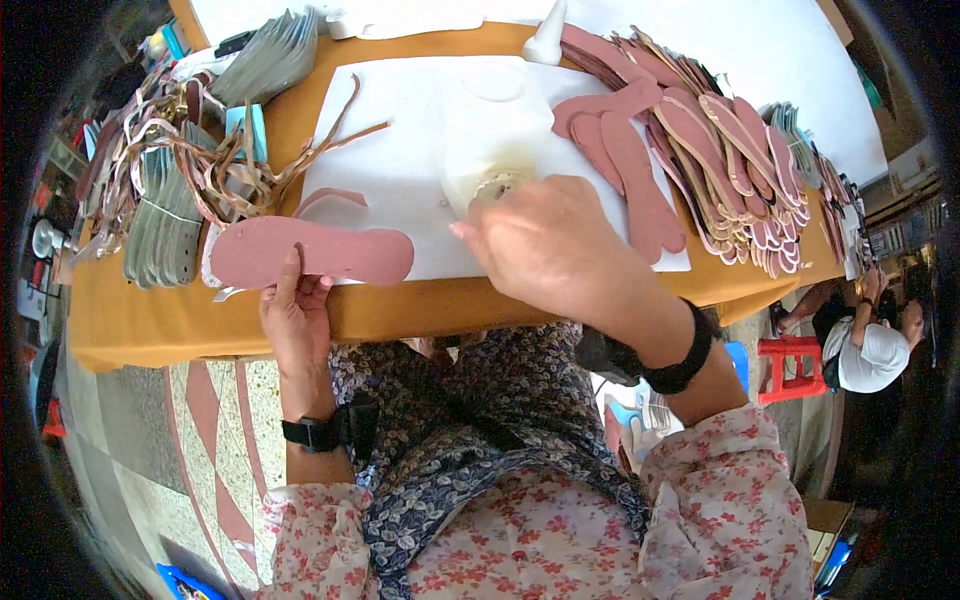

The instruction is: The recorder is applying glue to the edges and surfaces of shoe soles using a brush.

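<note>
My left hand grips a dusty-pink sandal sole by its near edge, thumb on top and fingers underneath. The sole lies level over the table's front edge. My right hand is closed, knuckles up, at the near end of a whitish translucent plastic container with a yellowish stain. Whatever its fingers hold is hidden behind the hand. Both sit over a white sheet. A curved pink piece lies on the sheet just beyond the held sole.
Several pink soles lie on the sheet's right side, beside large heaped stacks of soles. To the left are tangled straps and bundled grey-green soles. A white bottle stands at the back. Another person sits far right near a red stool.
</note>
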The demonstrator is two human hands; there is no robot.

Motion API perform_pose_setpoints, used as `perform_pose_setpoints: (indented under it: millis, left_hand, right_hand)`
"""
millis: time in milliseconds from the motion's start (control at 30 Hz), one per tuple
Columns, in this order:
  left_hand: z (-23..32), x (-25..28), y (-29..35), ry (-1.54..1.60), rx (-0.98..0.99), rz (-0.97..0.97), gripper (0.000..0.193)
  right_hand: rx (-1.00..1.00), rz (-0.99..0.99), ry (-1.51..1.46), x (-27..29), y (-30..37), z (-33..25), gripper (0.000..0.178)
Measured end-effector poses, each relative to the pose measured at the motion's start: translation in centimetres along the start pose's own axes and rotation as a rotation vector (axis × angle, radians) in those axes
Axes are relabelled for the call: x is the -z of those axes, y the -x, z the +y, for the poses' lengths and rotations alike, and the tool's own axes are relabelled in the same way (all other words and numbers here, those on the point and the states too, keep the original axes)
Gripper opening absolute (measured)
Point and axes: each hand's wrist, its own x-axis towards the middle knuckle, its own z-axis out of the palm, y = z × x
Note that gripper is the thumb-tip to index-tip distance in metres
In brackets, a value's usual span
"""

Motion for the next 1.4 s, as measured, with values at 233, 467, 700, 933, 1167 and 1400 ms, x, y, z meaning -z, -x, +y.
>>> perform_pose_setpoints:
  millis: [233,467,700,933,1167,1400]
  left_hand:
    - [0.1,-0.1,-0.1,-0.003,-0.005,-0.007,0.011]
    - [0.0,0.2,-0.2,0.003,0.008,0.001,0.011]
    - [-0.1,0.1,-0.2,0.019,-0.012,-0.039,0.011]
    - [-0.1,0.1,-0.2,0.003,-0.028,-0.033,0.012]
    - [-0.1,0.2,-0.2,-0.002,-0.021,-0.038,0.012]
    - [0.0,0.0,0.0,0.013,-0.026,-0.044,0.011]
  right_hand:
    - [0.130,-0.125,-0.092,1.7,-1.0,1.2,0.027]
    - [0.130,-0.219,-0.071,2.3,-1.1,2.3,0.036]
    - [-0.036,-0.177,-0.191,3.1,-0.9,5.1,0.042]
    - [0.056,-0.412,-0.169,5.1,-2.0,3.6,0.042]
    - [0.016,-0.475,-0.095,5.4,-2.5,2.7,0.038]
    - [0.120,-0.396,0.024,3.8,-2.9,3.5,0.036]
